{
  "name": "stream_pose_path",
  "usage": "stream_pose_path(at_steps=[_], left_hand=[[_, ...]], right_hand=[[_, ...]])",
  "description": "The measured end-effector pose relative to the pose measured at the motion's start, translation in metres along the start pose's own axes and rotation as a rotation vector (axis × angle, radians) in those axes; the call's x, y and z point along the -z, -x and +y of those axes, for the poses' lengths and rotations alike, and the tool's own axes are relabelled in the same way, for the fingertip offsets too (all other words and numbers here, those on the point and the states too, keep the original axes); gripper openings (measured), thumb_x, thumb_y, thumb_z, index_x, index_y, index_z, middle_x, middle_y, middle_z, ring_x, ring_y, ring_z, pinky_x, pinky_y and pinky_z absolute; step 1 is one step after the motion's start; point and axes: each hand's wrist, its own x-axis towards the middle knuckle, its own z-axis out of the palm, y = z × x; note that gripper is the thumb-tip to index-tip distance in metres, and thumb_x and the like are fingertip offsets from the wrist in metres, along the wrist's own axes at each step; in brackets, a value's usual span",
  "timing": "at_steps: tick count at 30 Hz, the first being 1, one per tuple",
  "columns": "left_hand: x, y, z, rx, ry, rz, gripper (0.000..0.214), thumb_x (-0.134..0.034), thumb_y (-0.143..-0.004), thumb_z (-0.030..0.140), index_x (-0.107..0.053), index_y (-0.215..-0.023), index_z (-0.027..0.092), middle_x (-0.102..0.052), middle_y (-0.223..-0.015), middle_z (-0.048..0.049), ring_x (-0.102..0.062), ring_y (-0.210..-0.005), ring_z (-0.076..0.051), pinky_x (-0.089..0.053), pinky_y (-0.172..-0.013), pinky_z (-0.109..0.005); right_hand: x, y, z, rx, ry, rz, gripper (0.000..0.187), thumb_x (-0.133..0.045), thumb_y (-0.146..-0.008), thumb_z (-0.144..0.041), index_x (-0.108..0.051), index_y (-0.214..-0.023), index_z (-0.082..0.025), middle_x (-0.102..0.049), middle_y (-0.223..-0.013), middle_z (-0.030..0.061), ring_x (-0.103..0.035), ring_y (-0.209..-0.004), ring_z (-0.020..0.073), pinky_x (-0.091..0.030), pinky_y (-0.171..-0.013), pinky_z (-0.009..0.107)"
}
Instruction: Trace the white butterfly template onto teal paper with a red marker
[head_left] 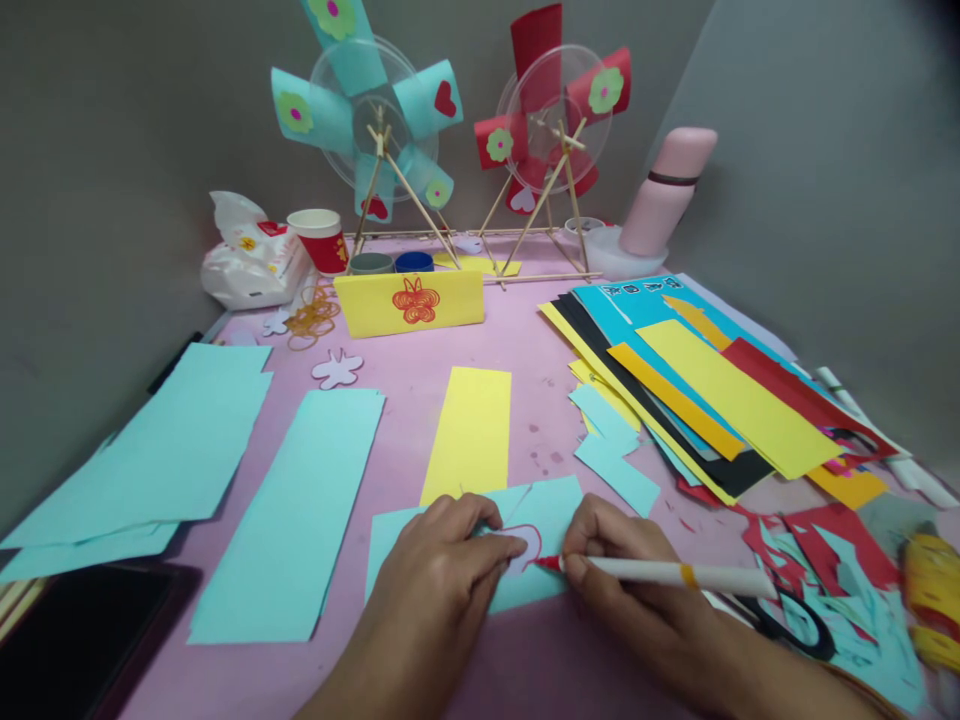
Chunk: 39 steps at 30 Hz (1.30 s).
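Observation:
A red felt-tip pen (667, 574) with a white barrel is in my right hand (626, 560), fingers closed around it near the tip. The red tip touches the edge of a small purple paper cutout (531, 548). Thumb and fingers of my left hand (450, 545), drawn together, press the cutout flat and hide much of it. Underneath lies a light-blue paper strip (555, 495), with a red curved line along the cutout's edge. Just behind the strip is a yellow paper piece (471, 430).
Light-blue sheets (292, 520) lie at left, near a dark tablet-like object (90, 640). Coloured papers (720, 390), paper scraps (847, 590) and scissors (795, 620) are at right. Behind stand a yellow folded card (367, 305), paper cup (321, 245), blue wheel (375, 90), red wheel (551, 110) and pink bottle (667, 195).

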Motion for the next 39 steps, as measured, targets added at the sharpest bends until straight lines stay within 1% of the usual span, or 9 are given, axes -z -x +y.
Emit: stream_pose_path(at_steps=[2, 4, 7, 10, 12, 18, 25, 33, 39], left_hand=[[0.000, 0.000, 0.000, 0.014, 0.017, -0.002, 0.024, -0.046, -0.089, 0.020, -0.067, -0.094, 0.031, -0.060, -0.087, 0.0005, -0.053, -0.082, -0.016, -0.042, -0.069, -0.032], [0.000, -0.001, 0.000, 0.022, 0.028, -0.007, 0.024, -0.047, -0.089, 0.021, -0.067, -0.094, 0.032, -0.060, -0.087, 0.0008, -0.053, -0.082, -0.016, -0.041, -0.069, -0.032], [0.001, -0.001, 0.000, 0.034, 0.041, -0.035, 0.026, -0.045, -0.090, 0.021, -0.067, -0.098, 0.034, -0.060, -0.088, 0.0009, -0.053, -0.082, -0.017, -0.040, -0.069, -0.032], [0.002, -0.001, -0.001, 0.039, 0.047, -0.061, 0.027, -0.045, -0.090, 0.021, -0.066, -0.099, 0.036, -0.059, -0.089, 0.0014, -0.052, -0.082, -0.017, -0.039, -0.070, -0.032], [0.002, -0.001, -0.002, 0.035, 0.047, -0.072, 0.027, -0.045, -0.090, 0.023, -0.065, -0.100, 0.037, -0.058, -0.090, 0.0018, -0.051, -0.084, -0.017, -0.039, -0.071, -0.032], [0.002, -0.001, -0.005, 0.012, 0.057, -0.076, 0.024, -0.044, -0.091, 0.025, -0.067, -0.091, 0.034, -0.057, -0.089, 0.0017, -0.051, -0.085, -0.016, -0.038, -0.071, -0.031], [0.002, -0.001, -0.006, 0.000, 0.039, -0.067, 0.022, -0.044, -0.091, 0.026, -0.066, -0.088, 0.031, -0.057, -0.088, 0.0012, -0.051, -0.083, -0.017, -0.037, -0.069, -0.031], [0.001, -0.003, -0.007, -0.001, 0.026, -0.062, 0.021, -0.047, -0.090, 0.023, -0.066, -0.086, 0.030, -0.058, -0.088, 0.0013, -0.052, -0.083, -0.017, -0.038, -0.069, -0.031], [0.002, -0.001, -0.005, 0.000, 0.011, -0.068, 0.022, -0.045, -0.090, 0.022, -0.065, -0.086, 0.029, -0.058, -0.088, 0.0012, -0.052, -0.082, -0.016, -0.038, -0.068, -0.030]], right_hand=[[-0.002, -0.001, -0.005, 0.038, -0.008, -0.055, 0.013, -0.039, -0.089, -0.023, -0.041, -0.077, -0.023, -0.039, -0.057, -0.0074, -0.035, -0.048, 0.0101, -0.025, -0.045, 0.023], [-0.003, -0.002, -0.011, 0.096, 0.007, -0.079, 0.012, -0.039, -0.087, -0.021, -0.040, -0.075, -0.023, -0.034, -0.053, -0.0084, -0.033, -0.045, 0.0100, -0.024, -0.044, 0.023], [-0.006, -0.004, -0.016, 0.164, 0.043, -0.055, 0.012, -0.038, -0.084, -0.018, -0.041, -0.074, -0.022, -0.033, -0.052, -0.0085, -0.034, -0.045, 0.0101, -0.027, -0.044, 0.023], [-0.010, -0.004, -0.015, 0.175, 0.068, -0.042, 0.011, -0.039, -0.085, -0.018, -0.043, -0.075, -0.021, -0.036, -0.054, -0.0082, -0.035, -0.045, 0.0092, -0.027, -0.045, 0.022], [-0.013, -0.004, -0.011, 0.185, 0.064, -0.027, 0.010, -0.040, -0.085, -0.018, -0.043, -0.076, -0.021, -0.035, -0.054, -0.0090, -0.034, -0.044, 0.0084, -0.026, -0.044, 0.021], [-0.020, -0.009, -0.008, 0.249, 0.052, 0.008, 0.010, -0.040, -0.085, -0.016, -0.041, -0.077, -0.022, -0.034, -0.053, -0.0101, -0.034, -0.042, 0.0075, -0.025, -0.043, 0.020], [-0.019, -0.010, -0.016, 0.249, 0.104, 0.017, 0.011, -0.038, -0.083, -0.014, -0.040, -0.077, -0.023, -0.034, -0.053, -0.0104, -0.034, -0.042, 0.0074, -0.024, -0.041, 0.020], [-0.019, -0.011, -0.015, 0.257, 0.138, 0.025, 0.012, -0.037, -0.082, -0.013, -0.039, -0.076, -0.023, -0.037, -0.054, -0.0095, -0.037, -0.043, 0.0076, -0.026, -0.043, 0.020], [-0.019, -0.011, -0.017, 0.246, 0.176, 0.015, 0.012, -0.037, -0.081, -0.013, -0.039, -0.075, -0.023, -0.036, -0.053, -0.0097, -0.036, -0.041, 0.0079, -0.024, -0.040, 0.020]])
